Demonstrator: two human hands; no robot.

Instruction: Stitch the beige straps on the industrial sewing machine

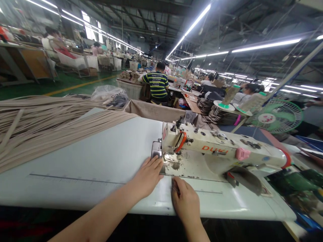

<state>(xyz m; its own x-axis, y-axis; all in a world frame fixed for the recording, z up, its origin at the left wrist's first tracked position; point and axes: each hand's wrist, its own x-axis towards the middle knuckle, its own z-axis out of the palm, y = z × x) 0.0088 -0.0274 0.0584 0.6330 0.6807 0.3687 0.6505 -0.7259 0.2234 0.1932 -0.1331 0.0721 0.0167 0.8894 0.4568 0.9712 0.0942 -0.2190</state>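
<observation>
My left hand (148, 176) lies flat, fingers stretched out, at the left end of the sewing machine (194, 144). Its fingertips rest beside the shiny slide plate (156, 149), close to the presser foot area. Just to the right, my right hand (186, 198) is on the table in front of the machine bed (196, 168). Its fingers are curled inward, and what they hold, if anything, is hidden; a dark edge or shadow shows beside them. The white machine carries orange lettering and a pink attachment (243, 153).
A heap of long beige fabric strips (63, 127) covers the table's left side. A printed ruler scale (75, 178) runs along the white tabletop (101, 151). Behind stand a cloth-lined bin (153, 111), thread cones (230, 95), a green fan (276, 116) and a seated person (158, 84).
</observation>
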